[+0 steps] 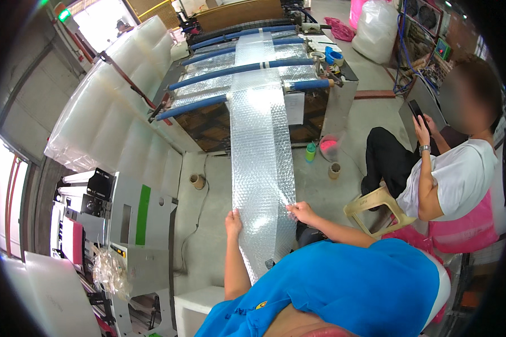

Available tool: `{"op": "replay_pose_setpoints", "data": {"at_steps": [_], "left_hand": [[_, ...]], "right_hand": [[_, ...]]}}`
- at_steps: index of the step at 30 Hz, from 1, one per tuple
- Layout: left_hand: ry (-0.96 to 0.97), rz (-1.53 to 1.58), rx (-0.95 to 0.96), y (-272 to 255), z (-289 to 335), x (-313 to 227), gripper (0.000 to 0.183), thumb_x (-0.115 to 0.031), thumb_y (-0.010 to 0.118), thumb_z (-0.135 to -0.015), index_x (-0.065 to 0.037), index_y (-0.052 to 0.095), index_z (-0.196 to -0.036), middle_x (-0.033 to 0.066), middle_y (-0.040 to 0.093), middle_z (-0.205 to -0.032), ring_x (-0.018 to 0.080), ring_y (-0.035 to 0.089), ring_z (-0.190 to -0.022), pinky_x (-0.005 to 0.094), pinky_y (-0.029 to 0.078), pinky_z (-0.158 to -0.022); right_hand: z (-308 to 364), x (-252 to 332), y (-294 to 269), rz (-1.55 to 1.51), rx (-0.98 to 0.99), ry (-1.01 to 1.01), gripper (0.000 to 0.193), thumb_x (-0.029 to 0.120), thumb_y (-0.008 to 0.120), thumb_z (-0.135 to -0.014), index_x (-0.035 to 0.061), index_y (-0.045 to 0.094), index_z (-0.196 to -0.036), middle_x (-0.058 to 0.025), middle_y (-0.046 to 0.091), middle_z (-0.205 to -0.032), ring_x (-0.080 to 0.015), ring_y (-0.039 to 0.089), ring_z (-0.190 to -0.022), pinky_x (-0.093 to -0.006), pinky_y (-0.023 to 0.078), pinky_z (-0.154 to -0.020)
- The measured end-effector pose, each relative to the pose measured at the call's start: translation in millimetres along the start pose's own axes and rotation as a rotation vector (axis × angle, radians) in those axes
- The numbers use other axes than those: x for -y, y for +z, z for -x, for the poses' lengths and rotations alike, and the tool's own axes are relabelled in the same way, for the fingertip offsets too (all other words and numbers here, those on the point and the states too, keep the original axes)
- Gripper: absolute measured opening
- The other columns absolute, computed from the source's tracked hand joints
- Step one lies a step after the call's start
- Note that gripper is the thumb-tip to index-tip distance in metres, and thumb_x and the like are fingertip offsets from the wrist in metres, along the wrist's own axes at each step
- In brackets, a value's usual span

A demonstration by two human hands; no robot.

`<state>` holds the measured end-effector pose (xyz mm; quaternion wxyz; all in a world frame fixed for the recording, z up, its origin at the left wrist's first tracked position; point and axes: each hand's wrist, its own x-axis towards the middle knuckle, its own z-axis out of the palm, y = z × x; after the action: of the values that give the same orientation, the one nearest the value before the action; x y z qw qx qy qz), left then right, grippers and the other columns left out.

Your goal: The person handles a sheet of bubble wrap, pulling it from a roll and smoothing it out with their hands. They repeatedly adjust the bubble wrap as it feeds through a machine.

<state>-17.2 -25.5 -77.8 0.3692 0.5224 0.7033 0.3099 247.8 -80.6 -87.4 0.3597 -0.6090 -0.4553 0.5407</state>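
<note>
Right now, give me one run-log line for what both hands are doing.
left hand: grips left edge of bubble wrap strip | right hand: grips its right edge | strip runs from roller machine | seated person: holding phone

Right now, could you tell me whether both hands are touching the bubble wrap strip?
Touching. The head view shows the left hand pressed on the left edge of the bubble wrap strip and the right hand pinching its right edge.
</note>
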Motion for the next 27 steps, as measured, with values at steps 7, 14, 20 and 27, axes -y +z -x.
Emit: {"op": "replay_pose_setpoints", "data": {"at_steps": [7, 14, 20, 27], "left_hand": [[-0.088, -0.336, 0.134, 34, -27, 51, 0.042, -0.04, 0.036, -0.081, 0.0, 0.049, -0.084, 0.0205, 0.055, -0.078, 0.0348, 0.052, -0.077, 0.0412, 0.04, -0.067], [-0.099, -0.476, 0.028, 40, -42, -38, 0.042, -0.044, 0.026, -0.083, -0.007, 0.042, -0.093, 0.0223, 0.054, -0.081, 0.0394, 0.051, -0.078, 0.0462, 0.039, -0.066], [-0.078, -0.461, -0.014, 62, -100, -67, 0.041, -0.044, 0.025, -0.084, -0.006, 0.041, -0.088, 0.0221, 0.054, -0.079, 0.0399, 0.051, -0.076, 0.0474, 0.038, -0.064], [0.08, -0.421, -0.138, 80, -165, -112, 0.039, -0.042, 0.027, -0.084, -0.006, 0.043, -0.085, 0.023, 0.054, -0.073, 0.0409, 0.05, -0.071, 0.0474, 0.038, -0.061]], "right_hand": [[-38, -32, -19, 0.399, 0.292, 0.234, 0.032, 0.036, 0.063, -0.067, 0.0044, 0.063, -0.066, -0.0053, 0.057, -0.058, -0.0126, 0.052, -0.053, -0.0267, 0.042, -0.048], [-83, 3, -41, 0.131, 0.262, 0.243, 0.028, 0.033, 0.063, -0.068, 0.0051, 0.064, -0.072, -0.0022, 0.061, -0.069, -0.0086, 0.054, -0.058, -0.0215, 0.041, -0.049], [-136, 25, -57, 0.052, 0.089, 0.193, 0.024, 0.027, 0.062, -0.07, 0.0033, 0.063, -0.073, -0.0029, 0.06, -0.066, -0.0086, 0.052, -0.056, -0.0218, 0.041, -0.053], [-187, 57, -83, -0.014, -0.058, 0.025, 0.024, 0.027, 0.06, -0.073, 0.0033, 0.062, -0.072, -0.0003, 0.057, -0.063, -0.0056, 0.047, -0.052, -0.02, 0.039, -0.047]]}}
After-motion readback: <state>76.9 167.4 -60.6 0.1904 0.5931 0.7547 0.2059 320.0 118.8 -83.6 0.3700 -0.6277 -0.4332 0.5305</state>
